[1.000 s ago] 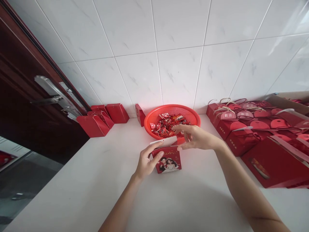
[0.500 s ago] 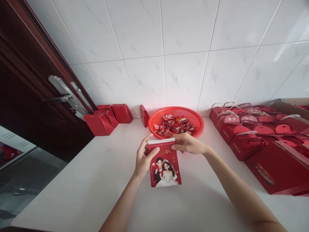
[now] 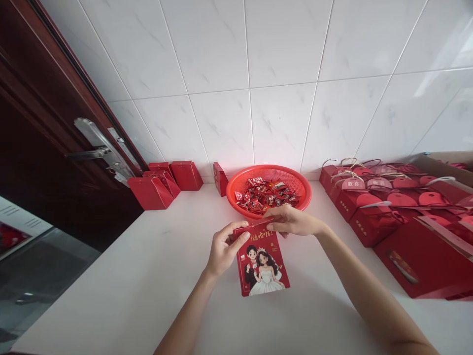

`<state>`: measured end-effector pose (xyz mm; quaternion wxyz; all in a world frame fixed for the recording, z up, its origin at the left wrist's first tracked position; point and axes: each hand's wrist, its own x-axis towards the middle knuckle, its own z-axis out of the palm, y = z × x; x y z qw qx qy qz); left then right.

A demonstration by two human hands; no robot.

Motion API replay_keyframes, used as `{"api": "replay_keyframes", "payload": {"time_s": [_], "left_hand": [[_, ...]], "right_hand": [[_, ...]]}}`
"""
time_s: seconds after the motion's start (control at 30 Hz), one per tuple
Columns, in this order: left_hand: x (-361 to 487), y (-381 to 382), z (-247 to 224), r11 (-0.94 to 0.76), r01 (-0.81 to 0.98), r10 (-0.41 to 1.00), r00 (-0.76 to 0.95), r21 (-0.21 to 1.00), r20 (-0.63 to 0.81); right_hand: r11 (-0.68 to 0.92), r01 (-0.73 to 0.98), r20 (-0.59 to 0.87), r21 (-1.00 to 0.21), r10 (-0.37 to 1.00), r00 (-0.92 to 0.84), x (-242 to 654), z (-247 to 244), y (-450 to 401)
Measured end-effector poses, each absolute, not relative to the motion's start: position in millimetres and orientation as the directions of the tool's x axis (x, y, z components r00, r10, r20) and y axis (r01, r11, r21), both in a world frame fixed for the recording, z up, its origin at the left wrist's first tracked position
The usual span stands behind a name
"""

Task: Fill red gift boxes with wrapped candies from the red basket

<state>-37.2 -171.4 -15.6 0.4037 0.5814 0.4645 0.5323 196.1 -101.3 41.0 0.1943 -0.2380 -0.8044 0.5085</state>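
A red paper box point(image 3: 262, 266) with a cartoon bride and groom on its front is held upright above the white table, its top edges pressed together. My left hand point(image 3: 225, 249) pinches its upper left corner between thumb and fingers. At the upper right corner my right hand point(image 3: 291, 221) grips the same top edge. Just behind the hands sits a round red plastic basket point(image 3: 232, 195) with many wrapped candies point(image 3: 269, 195) in it.
Several red boxes point(image 3: 153, 192) stand at the back left, and one narrow red box point(image 3: 220, 178) stands beside the basket. Rows of red gift boxes with cord handles point(image 3: 384, 212) fill the right side. A dark door point(image 3: 48, 123) is at the left, and a tiled wall point(image 3: 281, 49) behind.
The box has moved slightly right and towards me and tilted. Its white inner top edge no longer shows, and the top is now pinched together. Both hands still hold it.
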Motion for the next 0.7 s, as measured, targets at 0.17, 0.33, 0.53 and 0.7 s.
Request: {"api": "replay_keyframes", "payload": {"time_s": [0.17,0.33,0.53,0.7], "left_hand": [[-33.9,-173.4,-16.2,-0.241,0.126,0.970,0.003,0.962,0.242],[-32.8,-173.3,-16.5,-0.301,0.224,0.949,-0.030,0.927,0.315],[-34.3,-172.8,-19.5,-0.311,0.247,0.945,-0.022,0.918,0.327],[-32.9,-171.7,-20.1,-0.227,0.157,0.970,-0.053,0.961,0.237]], "right_hand": [[0.321,0.193,0.035,-0.927,0.586,-0.810,194.8,42.0,-104.2],[0.297,0.259,-0.017,-0.919,0.626,-0.779,190.9,38.5,-105.8],[0.311,0.233,0.024,-0.921,0.642,-0.766,188.9,37.0,-106.2],[0.324,0.209,0.052,-0.923,0.640,-0.766,189.4,37.4,-106.5]]}}
